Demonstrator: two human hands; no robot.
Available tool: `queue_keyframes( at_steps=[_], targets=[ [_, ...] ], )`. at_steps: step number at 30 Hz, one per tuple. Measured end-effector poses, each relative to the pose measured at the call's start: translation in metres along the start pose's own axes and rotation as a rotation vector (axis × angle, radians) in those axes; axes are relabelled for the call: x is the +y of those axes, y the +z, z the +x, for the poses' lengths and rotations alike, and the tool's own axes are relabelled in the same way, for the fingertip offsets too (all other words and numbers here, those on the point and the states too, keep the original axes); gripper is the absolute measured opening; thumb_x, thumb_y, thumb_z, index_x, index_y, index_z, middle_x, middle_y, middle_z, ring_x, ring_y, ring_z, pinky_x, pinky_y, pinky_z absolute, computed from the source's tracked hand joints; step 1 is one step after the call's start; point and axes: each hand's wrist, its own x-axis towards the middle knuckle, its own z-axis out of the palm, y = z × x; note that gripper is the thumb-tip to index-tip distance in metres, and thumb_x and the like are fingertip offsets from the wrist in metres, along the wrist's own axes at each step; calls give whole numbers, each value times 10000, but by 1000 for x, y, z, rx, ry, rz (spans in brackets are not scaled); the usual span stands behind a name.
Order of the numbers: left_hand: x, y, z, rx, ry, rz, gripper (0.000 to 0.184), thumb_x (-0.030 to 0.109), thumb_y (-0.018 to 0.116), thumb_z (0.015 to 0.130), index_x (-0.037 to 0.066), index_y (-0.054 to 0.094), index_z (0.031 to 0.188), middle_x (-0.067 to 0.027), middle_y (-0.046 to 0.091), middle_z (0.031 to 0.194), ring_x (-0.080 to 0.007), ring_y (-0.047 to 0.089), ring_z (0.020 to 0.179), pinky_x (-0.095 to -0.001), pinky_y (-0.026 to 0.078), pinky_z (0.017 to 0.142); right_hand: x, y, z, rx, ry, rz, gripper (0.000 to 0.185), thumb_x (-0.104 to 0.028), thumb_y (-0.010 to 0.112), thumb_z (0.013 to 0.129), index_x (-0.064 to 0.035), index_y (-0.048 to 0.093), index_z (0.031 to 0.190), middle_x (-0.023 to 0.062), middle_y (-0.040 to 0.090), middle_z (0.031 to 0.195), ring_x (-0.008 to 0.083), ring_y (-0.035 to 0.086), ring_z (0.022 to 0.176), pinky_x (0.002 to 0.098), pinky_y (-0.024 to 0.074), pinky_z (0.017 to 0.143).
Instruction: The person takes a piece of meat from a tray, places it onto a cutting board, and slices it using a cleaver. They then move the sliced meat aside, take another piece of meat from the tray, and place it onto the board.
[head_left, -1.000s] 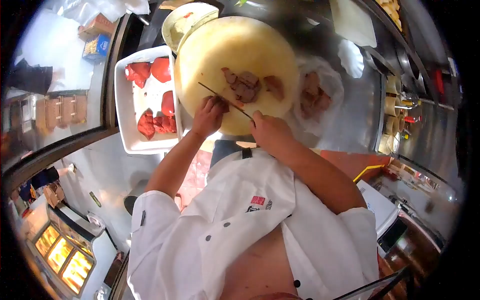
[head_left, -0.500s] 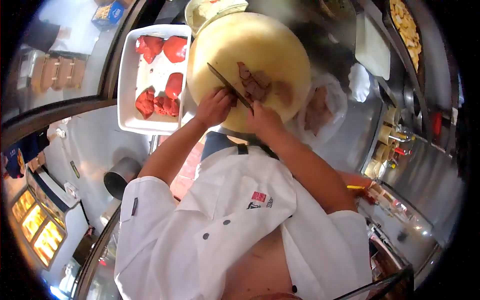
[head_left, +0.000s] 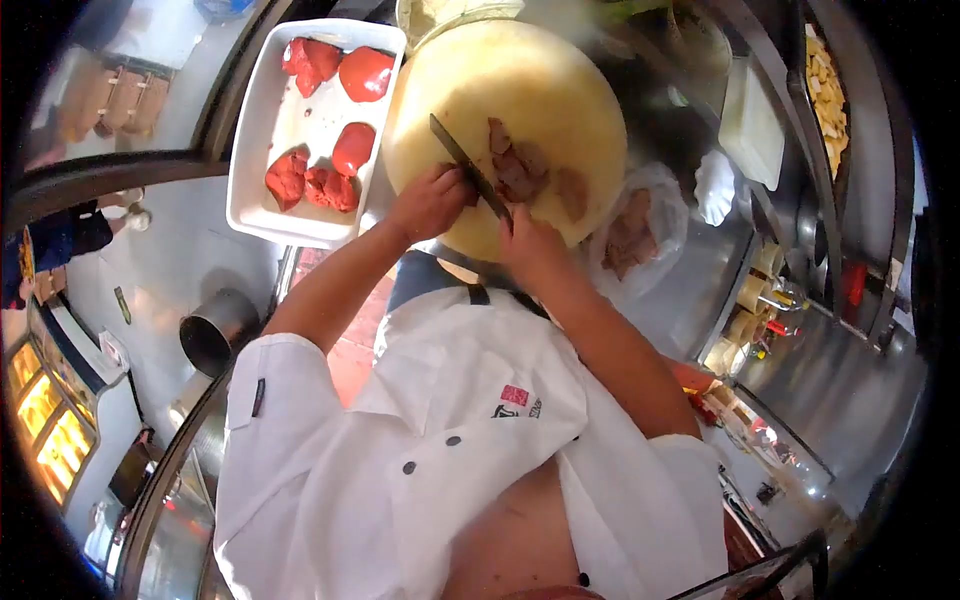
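My right hand (head_left: 532, 243) grips the handle of a knife (head_left: 465, 163), whose dark blade slants up and left over a round, pale yellow chopping board (head_left: 540, 75). Close to the blade's left side, my left hand (head_left: 432, 204) is closed with curled fingers on a piece of meat, which the fingers mostly hide. Several slices of brownish cooked meat (head_left: 520, 170) lie in a pile right of the blade. One flatter slice (head_left: 572, 192) rests apart from them, farther right on the board.
Left of the board, a white tray (head_left: 248, 170) holds several dark red chunks of meat (head_left: 365, 75). A clear plastic bag (head_left: 655, 225) with meat slices sits at the right. Behind the board stands a pale container (head_left: 425, 15). A metal pot (head_left: 220, 330) is at lower left.
The whole view has shifted and tilted slightly. Both hands stay at the board, the knife still beside the left fingers. The meat pile looks about the same.
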Motion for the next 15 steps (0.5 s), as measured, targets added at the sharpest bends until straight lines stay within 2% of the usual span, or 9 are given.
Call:
queue_keyframes(
  at_steps=[2, 6, 8, 12, 14, 15],
  targets=[
    [0, -5, 5, 40, 20, 1, 372, 145, 722, 783, 91, 696, 1151, -138, 620, 1137, -381, 585, 1104, -450, 532, 929, 10, 7, 9, -59, 38, 19, 329, -341, 499, 1040, -33, 606, 1084, 283, 710, 1002, 505, 677, 940, 593, 534, 852],
    [-4, -2, 1, 3, 1, -28, 360, 136, 715, 804, 126, 696, 1164, -135, 615, 1131, -378, 588, 1097, -447, 537, 912, -1, -10, 4, -97, 26, -14, 338, -347, 499, 1041, -33, 606, 1107, 282, 711, 1005, 506, 677, 942, 591, 539, 838],
    [-1, -5, 3, 68, 34, -17, 199, 130, 667, 824, 163, 723, 1012, -38, 632, 1067, -272, 586, 1036, -366, 508, 909, -15, -30, -8, -35, -30, -46, 258, -278, 528, 1029, -21, 537, 1014, 291, 682, 855, 513, 647, 823, 612, 495, 746],
    [2, -8, 2, 75, 54, 17, 206, 133, 665, 827, 159, 724, 1023, -38, 630, 1054, -261, 583, 1028, -362, 506, 915, -11, -18, -4, -37, -42, 33, 254, -285, 523, 1032, -32, 540, 1017, 294, 678, 842, 509, 649, 800, 615, 494, 724],
    [0, -2, 2, 82, 55, 69, 209, 135, 669, 824, 156, 721, 1026, -35, 629, 1050, -249, 585, 1025, -360, 508, 910, -15, -16, -3, -126, 98, -22, 310, -320, 519, 1037, -36, 587, 1143, 292, 707, 1005, 497, 678, 953, 595, 535, 836],
    [1, 1, 2, 88, 57, 67, 209, 135, 669, 824, 156, 721, 1026, -35, 629, 1050, -249, 585, 1025, -360, 508, 910, -5, -6, -3, -123, 100, -27, 310, -320, 519, 1037, -36, 587, 1143, 292, 707, 1005, 497, 678, 953, 595, 535, 836]
  ],
)
